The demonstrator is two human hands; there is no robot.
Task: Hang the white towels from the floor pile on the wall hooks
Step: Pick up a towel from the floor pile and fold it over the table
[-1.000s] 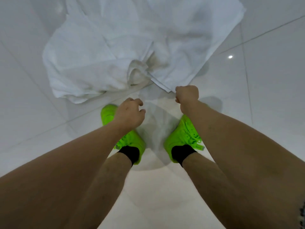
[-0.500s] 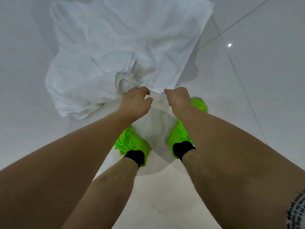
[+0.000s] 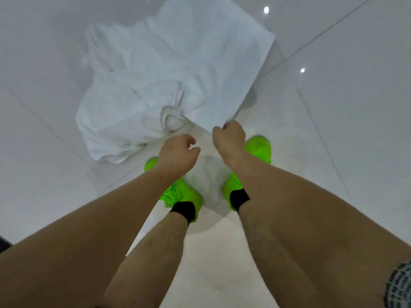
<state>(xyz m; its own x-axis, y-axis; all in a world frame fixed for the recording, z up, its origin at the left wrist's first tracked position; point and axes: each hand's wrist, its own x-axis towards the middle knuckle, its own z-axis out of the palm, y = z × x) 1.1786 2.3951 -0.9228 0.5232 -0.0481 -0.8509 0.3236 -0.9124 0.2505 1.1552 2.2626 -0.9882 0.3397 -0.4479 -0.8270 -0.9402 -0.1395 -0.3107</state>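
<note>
A pile of white towels (image 3: 160, 85) lies crumpled on the glossy white tile floor in front of my feet. My right hand (image 3: 229, 138) is closed on the near corner of the top towel, which stretches away up and right from my fist. My left hand (image 3: 178, 152) hovers just left of it, below the bunched fold at the pile's near edge, fingers curled and slightly apart; I see no cloth pinched in it. No wall hooks are in view.
My two feet in bright green shoes (image 3: 182, 192) with black socks stand just below the pile, a shadowed patch of floor between them. Grey grout lines (image 3: 320, 36) cross the tiles. A dark edge (image 3: 3, 242) shows at the far left.
My right hand has lifted and moved right with the towel corner. My left hand has come off the bunched fold and dropped slightly. The view has tilted, showing more floor beyond the pile.
</note>
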